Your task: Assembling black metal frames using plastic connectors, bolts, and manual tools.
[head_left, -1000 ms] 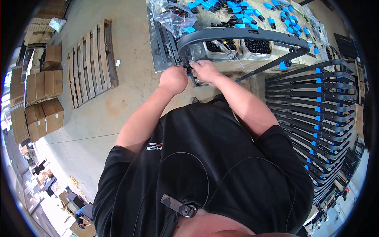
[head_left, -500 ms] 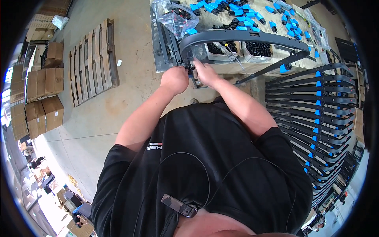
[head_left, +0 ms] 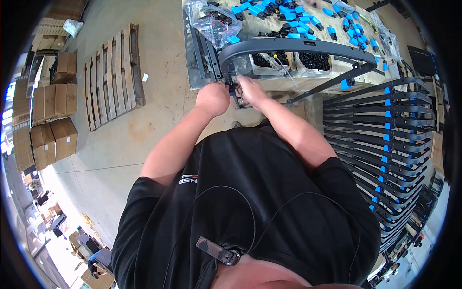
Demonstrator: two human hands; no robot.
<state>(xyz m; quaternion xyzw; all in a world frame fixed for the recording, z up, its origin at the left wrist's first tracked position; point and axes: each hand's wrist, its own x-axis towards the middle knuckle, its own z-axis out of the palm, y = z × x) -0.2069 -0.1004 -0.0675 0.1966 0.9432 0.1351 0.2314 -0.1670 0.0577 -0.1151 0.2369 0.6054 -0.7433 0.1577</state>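
A long curved dark grey frame bar (head_left: pixel 298 46) lies across the workbench (head_left: pixel 269 82) in front of me. My left hand (head_left: pixel 212 98) is closed around the bar's near end at the bench edge. My right hand (head_left: pixel 250 90) is right beside it, its fingers pinched on a small dark part at the same end. The part itself is mostly hidden between my hands. A screwdriver (head_left: pixel 285 67) lies on the bench just past my right hand.
Several blue clips (head_left: pixel 288 19) and trays of black screws (head_left: pixel 313 60) cover the bench, with a plastic bag of parts (head_left: pixel 214 21). A stack of similar curved bars with blue clips (head_left: pixel 385 144) stands at my right. A wooden pallet (head_left: pixel 113 74) and cardboard boxes (head_left: pixel 53 115) lie left.
Both hands stay at the bar's near end with only slight shifts. The view has drifted a little.
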